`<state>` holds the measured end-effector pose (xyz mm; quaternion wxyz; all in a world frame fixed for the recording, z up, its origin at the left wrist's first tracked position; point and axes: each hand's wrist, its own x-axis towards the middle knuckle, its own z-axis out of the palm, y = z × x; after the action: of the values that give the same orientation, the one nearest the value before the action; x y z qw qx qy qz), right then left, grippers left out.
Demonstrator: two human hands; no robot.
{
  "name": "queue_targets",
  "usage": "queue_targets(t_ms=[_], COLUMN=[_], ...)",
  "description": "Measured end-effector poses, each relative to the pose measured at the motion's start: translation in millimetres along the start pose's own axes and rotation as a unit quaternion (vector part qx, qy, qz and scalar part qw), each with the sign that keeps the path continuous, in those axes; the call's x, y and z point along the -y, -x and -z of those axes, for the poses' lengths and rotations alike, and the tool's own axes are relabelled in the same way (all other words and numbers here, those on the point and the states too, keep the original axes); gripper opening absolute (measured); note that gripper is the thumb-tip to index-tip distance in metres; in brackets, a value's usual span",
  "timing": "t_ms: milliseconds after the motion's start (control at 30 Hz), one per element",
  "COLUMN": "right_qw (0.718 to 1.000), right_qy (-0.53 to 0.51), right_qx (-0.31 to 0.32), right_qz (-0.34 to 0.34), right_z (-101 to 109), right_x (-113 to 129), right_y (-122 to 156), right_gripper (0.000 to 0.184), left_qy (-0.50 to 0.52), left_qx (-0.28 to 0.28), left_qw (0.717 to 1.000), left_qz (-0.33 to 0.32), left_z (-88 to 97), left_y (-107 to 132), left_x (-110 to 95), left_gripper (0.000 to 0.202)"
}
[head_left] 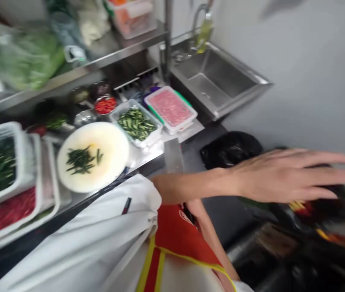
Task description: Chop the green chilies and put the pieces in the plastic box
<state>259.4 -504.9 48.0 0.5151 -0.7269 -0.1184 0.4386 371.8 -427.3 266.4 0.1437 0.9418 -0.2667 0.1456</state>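
My left hand (282,174) is stretched out to the right, its fingers extended and apart with nothing in them. It is over a dark waste area with a black plastic bag (233,150) and blurred scraps. My left forearm crosses in front of my right hand (194,206), hiding its fingers. A wide cleaver blade (174,156) sticks up past the forearm, in line with my right hand, which appears closed on its hidden handle. On the counter, a round white cutting board (111,142) bears a small heap of cut dark green vegetable (81,160).
Beyond the board stand a tub of cut green vegetables (137,123) and a tub of pink minced meat (172,106). White baskets (23,154) are stacked at left. A steel shelf (99,61) overhangs the counter's back. The sink (218,77) is at upper right, beside the wall.
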Motion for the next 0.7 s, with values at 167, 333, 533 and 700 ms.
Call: queue_targets(t_ms=[167,333,533,700], right_qw=[0.998,0.987,0.966,0.953], right_qy=[-0.011,0.039,0.111,0.153], right_qx=[0.063,0.156,0.235,0.259], right_qz=[-0.002,-0.012,0.001,0.023], right_z=[12.8,-1.5,-58.9,-135.3], right_x=[-9.9,12.1,43.6,71.0], right_y=[-23.3,-45.7,-81.6,-110.8], right_gripper=[0.031,0.040,0.038,0.030], left_qy=[0.066,0.078,-0.073,-0.024], left_qx=[-0.067,-0.251,-0.282,-0.183], left_qw=[0.975,0.861,0.645,0.592], left_qz=[0.200,0.436,0.706,0.784], left_z=[-21.4,-12.7,65.0,57.0], left_y=[80.9,262.2,482.5,553.2], left_x=[66.2,137.7,126.9,129.5], left_gripper=[0.029,0.017,0.016,0.018])
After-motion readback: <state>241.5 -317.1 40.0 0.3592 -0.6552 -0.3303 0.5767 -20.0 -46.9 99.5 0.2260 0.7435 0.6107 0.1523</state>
